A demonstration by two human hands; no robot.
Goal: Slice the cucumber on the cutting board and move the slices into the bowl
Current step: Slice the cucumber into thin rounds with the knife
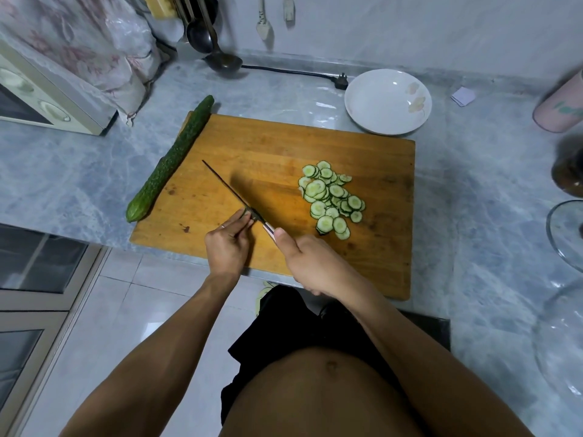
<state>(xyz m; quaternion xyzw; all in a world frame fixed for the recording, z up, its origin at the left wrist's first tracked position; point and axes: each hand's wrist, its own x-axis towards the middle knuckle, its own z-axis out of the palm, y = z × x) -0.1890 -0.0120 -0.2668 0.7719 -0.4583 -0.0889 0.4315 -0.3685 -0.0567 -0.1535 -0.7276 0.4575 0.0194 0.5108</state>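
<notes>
We are pinching the last cucumber stub (247, 212) with our left hand (227, 247), touching the blade. Our right hand (310, 263) is gripping the knife (235, 197) — the slices (331, 197) are lying to its right, nearer that hand.

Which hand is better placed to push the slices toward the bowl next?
Probably the right hand: it grips the knife beside the slices, on the bowl side. The left hand pinches the cucumber end, farther away.

Nothing readable is showing anywhere; the green marking on the pink cup (560, 105) is blurring past legibility.
</notes>
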